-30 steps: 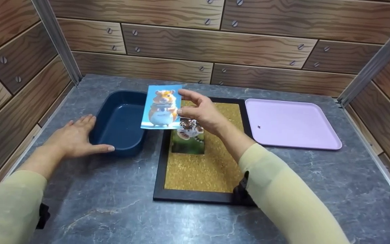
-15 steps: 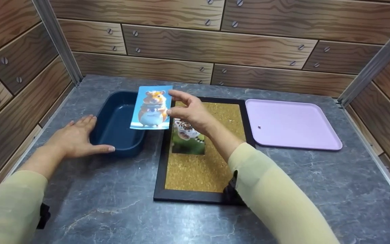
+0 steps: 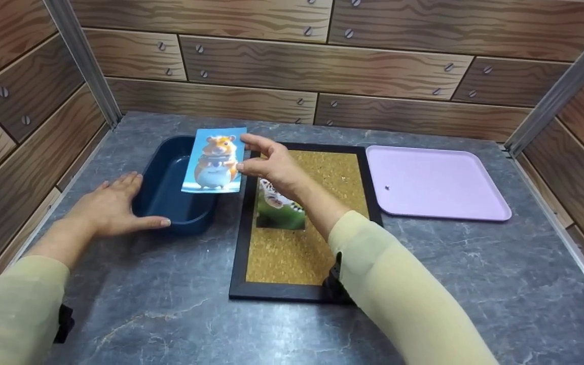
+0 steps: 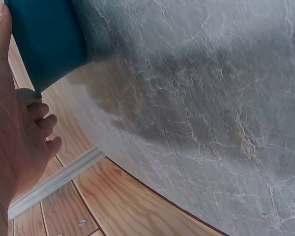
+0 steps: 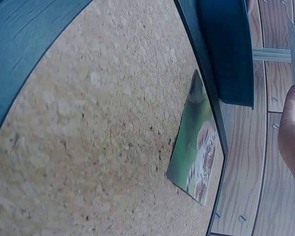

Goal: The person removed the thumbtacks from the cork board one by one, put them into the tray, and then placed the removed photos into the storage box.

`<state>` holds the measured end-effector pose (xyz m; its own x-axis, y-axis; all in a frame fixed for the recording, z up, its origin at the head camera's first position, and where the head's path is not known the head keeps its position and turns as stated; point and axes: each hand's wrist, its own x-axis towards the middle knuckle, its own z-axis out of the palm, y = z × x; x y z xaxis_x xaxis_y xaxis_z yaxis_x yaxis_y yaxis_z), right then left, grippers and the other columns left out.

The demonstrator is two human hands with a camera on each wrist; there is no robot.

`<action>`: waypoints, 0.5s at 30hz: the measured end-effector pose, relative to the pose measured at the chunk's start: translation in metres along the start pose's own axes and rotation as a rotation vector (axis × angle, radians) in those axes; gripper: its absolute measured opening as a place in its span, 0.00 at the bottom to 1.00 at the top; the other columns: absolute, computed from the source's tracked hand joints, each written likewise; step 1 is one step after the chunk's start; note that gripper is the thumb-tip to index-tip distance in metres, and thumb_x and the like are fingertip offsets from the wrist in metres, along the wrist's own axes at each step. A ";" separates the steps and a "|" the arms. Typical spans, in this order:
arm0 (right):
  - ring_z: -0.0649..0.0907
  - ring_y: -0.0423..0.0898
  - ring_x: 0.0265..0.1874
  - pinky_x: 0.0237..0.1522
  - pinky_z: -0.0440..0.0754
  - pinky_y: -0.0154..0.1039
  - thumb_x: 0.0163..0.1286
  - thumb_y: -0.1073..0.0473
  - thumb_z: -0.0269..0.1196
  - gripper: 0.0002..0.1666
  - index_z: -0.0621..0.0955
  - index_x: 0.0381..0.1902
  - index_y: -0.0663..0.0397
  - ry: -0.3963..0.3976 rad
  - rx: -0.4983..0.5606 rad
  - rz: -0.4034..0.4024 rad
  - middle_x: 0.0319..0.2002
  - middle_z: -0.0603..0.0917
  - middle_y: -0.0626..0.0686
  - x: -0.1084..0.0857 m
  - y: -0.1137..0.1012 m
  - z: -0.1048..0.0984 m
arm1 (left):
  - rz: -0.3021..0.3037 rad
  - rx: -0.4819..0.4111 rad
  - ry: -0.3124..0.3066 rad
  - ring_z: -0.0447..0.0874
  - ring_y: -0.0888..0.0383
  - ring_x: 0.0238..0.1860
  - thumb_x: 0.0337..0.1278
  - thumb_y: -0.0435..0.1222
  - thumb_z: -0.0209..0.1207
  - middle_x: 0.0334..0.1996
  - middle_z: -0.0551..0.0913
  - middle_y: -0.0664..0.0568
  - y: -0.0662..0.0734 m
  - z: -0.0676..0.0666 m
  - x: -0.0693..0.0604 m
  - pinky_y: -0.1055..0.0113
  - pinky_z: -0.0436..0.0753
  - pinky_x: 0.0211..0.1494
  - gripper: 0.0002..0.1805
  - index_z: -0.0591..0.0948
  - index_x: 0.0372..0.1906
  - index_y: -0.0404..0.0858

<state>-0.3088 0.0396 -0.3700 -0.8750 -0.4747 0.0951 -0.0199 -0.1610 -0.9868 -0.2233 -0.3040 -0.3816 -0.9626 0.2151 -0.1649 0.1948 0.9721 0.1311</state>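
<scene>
My right hand point(image 3: 277, 170) pinches the right edge of a blue picture card point(image 3: 214, 160) with a cartoon hamster on it. The card is held up, partly over the dark blue bin point(image 3: 178, 223) and hiding some of it. My left hand point(image 3: 109, 205) rests at the bin's near left corner, thumb along the near rim and fingers along the left side. Below my right hand, a tiger photo point(image 3: 281, 217) lies on the cork board point(image 3: 282, 261), its upper part covered by that hand. In the right wrist view the tiger photo point(image 5: 199, 147) shows more fully.
A shallow lilac tray point(image 3: 439, 185) with a small dark metallic bit point(image 3: 387, 188) on it stands right of the board. The board has a black frame point(image 3: 277, 291). Everything sits on a grey marbled table point(image 3: 150, 294) walled by wood-patterned panels point(image 3: 251, 61).
My right hand has carried the hamster card leftward, from beside the bin's right edge to farther over the bin. The left hand has stayed at the bin's corner.
</scene>
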 end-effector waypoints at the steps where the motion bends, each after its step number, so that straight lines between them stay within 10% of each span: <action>1: 0.83 0.47 0.46 0.58 0.86 0.45 0.67 0.77 0.68 0.42 0.70 0.78 0.64 0.004 0.003 0.000 0.69 0.73 0.64 0.001 0.001 0.001 | 0.001 -0.002 0.000 0.48 0.26 0.81 0.51 0.83 0.53 0.80 0.49 0.22 0.000 0.000 0.000 0.30 0.51 0.79 0.77 0.50 0.81 0.19; 15: 0.83 0.48 0.52 0.60 0.85 0.45 0.68 0.75 0.69 0.42 0.70 0.78 0.61 0.006 0.012 0.025 0.69 0.75 0.62 0.006 0.010 0.011 | 0.011 0.000 -0.006 0.47 0.25 0.80 0.52 0.82 0.53 0.80 0.48 0.22 0.001 -0.001 -0.001 0.30 0.51 0.79 0.77 0.50 0.81 0.19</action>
<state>-0.3088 0.0254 -0.3782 -0.8783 -0.4731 0.0696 0.0075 -0.1591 -0.9872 -0.2227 -0.3038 -0.3800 -0.9592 0.2267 -0.1692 0.2056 0.9695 0.1333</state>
